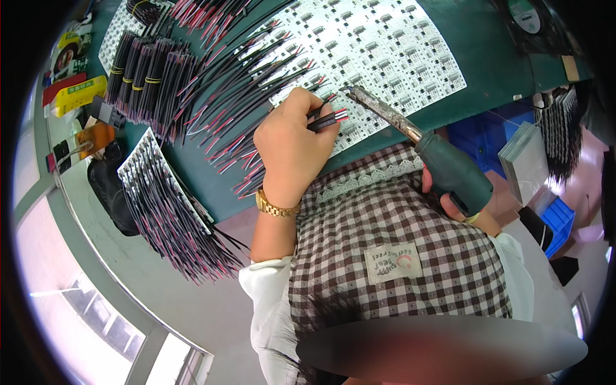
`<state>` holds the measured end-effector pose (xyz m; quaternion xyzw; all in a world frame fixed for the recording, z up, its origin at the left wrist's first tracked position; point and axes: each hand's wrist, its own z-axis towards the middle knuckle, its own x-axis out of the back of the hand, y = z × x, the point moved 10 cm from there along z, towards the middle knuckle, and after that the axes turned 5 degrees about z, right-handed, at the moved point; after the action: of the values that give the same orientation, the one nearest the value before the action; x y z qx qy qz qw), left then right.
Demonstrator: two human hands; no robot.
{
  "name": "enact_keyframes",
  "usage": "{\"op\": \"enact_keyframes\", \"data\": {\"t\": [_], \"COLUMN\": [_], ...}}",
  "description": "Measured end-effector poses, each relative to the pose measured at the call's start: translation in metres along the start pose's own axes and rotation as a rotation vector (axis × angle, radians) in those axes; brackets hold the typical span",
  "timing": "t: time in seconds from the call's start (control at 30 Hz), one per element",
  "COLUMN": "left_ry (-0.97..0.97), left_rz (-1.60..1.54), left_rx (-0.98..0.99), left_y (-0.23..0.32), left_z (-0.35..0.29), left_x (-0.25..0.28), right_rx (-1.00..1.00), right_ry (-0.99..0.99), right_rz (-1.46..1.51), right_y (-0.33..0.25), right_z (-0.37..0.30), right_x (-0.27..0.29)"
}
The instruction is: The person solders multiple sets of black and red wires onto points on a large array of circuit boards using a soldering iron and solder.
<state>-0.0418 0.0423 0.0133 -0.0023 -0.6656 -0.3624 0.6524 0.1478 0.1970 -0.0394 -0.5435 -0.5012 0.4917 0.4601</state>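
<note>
Hair (327, 309): dark strands before the checked apron (443, 269).
Left hand (294, 146): pinches black cables (324, 121), ends pointing right, by the circuit board (410, 70).
Right hand (453, 208): grips soldering iron (425, 142), slanting up-left, tip near those ends.

A dark green, flat work surface (480, 40) carries a white circuit-board panel (399, 50) bearing small black components. To its left lie black-sheathed wire bundles (146, 76) tied with yellow bands. Loose black wires (226, 96) with red and white ends overlap the panel's left edge.
</note>
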Motion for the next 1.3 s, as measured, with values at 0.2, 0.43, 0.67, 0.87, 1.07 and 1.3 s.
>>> {"op": "enact_keyframes", "data": {"t": [0.2,0.43,0.67,0.87,1.07,1.3], "left_ry": [0.065,0.035,0.033,-0.025,-0.185,-0.184], "left_rz": [-0.006,-0.020,-0.060,-0.037,-0.099,-0.091], "left_rx": [-0.076,-0.093,-0.122,-0.080,-0.041,-0.068], "left_y": [0.006,0.005,0.012,0.001,-0.005,-0.006], "left_z": [-0.001,-0.001,0.005,0.002,0.017,0.015], "left_x": [0.002,0.000,0.001,-0.001,-0.006,-0.005], "right_rx": [0.009,-0.045,0.030,-0.151,0.007,-0.198], "right_ry": [0.021,-0.030,0.021,0.071,-0.070,0.064], "right_rz": [-0.061,-0.105,-0.134,0.036,-0.305,-0.100], "right_y": [-0.001,0.005,-0.025,-0.002,-0.001,0.014], "right_z": [0.004,0.005,0.006,0.002,-0.008,-0.008], "right_x": [-0.004,-0.007,0.005,0.006,0.000,0.001]}}
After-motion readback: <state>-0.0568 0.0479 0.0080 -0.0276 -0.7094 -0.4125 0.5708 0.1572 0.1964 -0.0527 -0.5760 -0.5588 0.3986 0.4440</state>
